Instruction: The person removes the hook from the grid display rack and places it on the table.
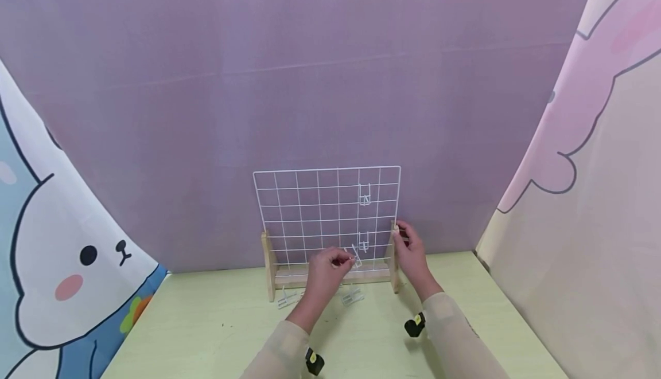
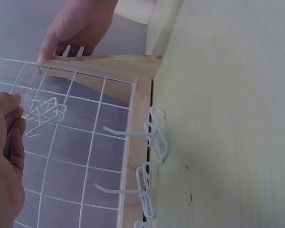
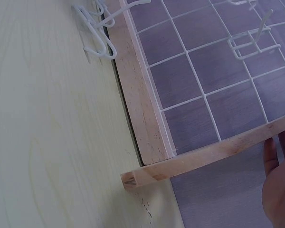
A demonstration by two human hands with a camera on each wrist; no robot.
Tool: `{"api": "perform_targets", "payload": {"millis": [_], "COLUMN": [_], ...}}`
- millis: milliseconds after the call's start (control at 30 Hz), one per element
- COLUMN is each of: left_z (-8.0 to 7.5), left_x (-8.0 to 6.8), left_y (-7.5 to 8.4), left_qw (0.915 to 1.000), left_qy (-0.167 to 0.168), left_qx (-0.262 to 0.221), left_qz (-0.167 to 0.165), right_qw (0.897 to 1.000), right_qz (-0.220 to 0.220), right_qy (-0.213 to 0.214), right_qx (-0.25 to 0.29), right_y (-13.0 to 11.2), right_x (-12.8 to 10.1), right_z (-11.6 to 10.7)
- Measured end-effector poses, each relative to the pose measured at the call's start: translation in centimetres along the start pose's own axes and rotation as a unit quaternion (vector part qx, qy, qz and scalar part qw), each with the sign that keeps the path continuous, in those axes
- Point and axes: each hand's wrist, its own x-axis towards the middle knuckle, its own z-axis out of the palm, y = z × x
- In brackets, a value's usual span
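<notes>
The left hand [image 1: 325,270] pinches a white wire hook [image 2: 46,112] between thumb and fingertips, holding it against the lower squares of the white wire grid [image 1: 310,207]. The right hand [image 1: 410,253] grips the grid's right wooden upright [image 1: 395,258], fingers curled round its top. More hooks [image 1: 352,296] lie loose on the green desk [image 1: 206,333] just before the wooden base, and two hang on the grid.

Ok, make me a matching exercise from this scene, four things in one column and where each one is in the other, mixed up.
Things:
1. left hand
2. right hand
3. white wire grid panel
4. loose white wire hooks

Places:
A. lying on the pale green table
B. standing in the wooden stand
C. pinching a white wire hook at the grid
D. holding the stand's wooden upright

Pairs: 1-C, 2-D, 3-B, 4-A
</notes>
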Motion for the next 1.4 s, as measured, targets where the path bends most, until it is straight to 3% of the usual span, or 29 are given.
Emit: {"api": "perform_targets", "payload": {"millis": [200,367,1400], "left_z": [0.4,0.9,3.7], "left_x": [-0.2,-0.5,-1.3], "left_y": [-0.4,-0.7,-2.0], "left_qw": [0.9999,0.9998,0.9975], "left_qy": [-0.011,-0.021,-0.062], "left_qx": [0.006,0.005,0.027], "left_qz": [0.000,0.001,0.021], "right_qw": [1.000,1.000,0.999], "right_qz": [0.004,-0.017,-0.022], "right_qy": [0.013,0.024,0.027], "right_qx": [0.004,0.003,0.001], "right_y": [2.5,3.4,2.4], "right_x": [0.9,1.2,0.7], "right_z": [0.3,0.4,0.5]}}
